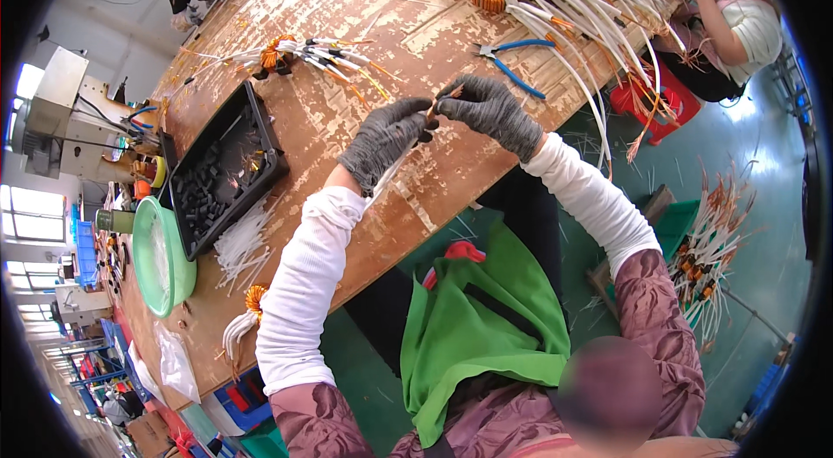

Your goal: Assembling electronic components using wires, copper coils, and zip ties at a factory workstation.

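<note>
My left hand (382,144), in a grey glove, is closed on a white wire (392,173) that runs down beside its palm. Bare copper strands (432,109) show at the wire's upper end, between my two hands. My right hand (496,114), gloved the same way, pinches those strands with its fingertips. Both hands are above the worn wooden table near its front edge. Cutting pliers with blue handles (518,68) lie on the table beyond my right hand. A copper-wound ring coil (277,54) with white leads lies beyond my left hand.
A black tray (279,165) of small black pieces stands left, beside white tubes (243,243) and a green basin (178,271). Ring coils with long white cables (577,59) cover the far right. More cables (716,250) stand low at right. Two people work across the table.
</note>
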### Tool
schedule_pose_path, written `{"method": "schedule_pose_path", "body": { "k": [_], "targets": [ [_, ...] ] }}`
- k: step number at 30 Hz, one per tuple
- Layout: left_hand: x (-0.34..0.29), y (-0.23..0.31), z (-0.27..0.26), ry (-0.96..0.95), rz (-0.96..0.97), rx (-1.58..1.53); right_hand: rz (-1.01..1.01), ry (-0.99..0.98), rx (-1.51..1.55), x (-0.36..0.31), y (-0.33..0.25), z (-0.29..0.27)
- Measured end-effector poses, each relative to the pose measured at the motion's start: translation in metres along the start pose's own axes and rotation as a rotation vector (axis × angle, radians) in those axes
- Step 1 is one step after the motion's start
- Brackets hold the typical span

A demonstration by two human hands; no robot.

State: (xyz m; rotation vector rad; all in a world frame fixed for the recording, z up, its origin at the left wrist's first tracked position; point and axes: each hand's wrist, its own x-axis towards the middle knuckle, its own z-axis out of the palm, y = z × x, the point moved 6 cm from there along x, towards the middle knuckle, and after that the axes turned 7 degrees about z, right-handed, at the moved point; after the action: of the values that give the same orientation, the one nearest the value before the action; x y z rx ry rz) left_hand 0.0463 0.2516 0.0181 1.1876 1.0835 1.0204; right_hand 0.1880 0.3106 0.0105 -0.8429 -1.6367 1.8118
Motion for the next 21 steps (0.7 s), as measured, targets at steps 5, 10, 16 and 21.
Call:
{"method": "schedule_pose_path", "body": {
  "k": [5,10,16,21],
  "targets": [
    [-0.019,-0.027,-0.027,0.008,-0.034,0.239,0.036,-0.031,0.066,-0.002,-0.002,0.015],
    [-0.04,-0.024,-0.032,-0.029,-0.044,0.278,0.05,-0.061,0.04,-0.003,0.005,0.034],
    [-0.057,-0.021,-0.039,-0.044,-0.124,0.483,0.22,0.122,-0.135,0.004,0.018,0.043],
    [-0.061,-0.025,-0.042,-0.154,-0.213,0.971,0.122,0.103,-0.161,0.004,-0.006,0.049]
  ]
}}
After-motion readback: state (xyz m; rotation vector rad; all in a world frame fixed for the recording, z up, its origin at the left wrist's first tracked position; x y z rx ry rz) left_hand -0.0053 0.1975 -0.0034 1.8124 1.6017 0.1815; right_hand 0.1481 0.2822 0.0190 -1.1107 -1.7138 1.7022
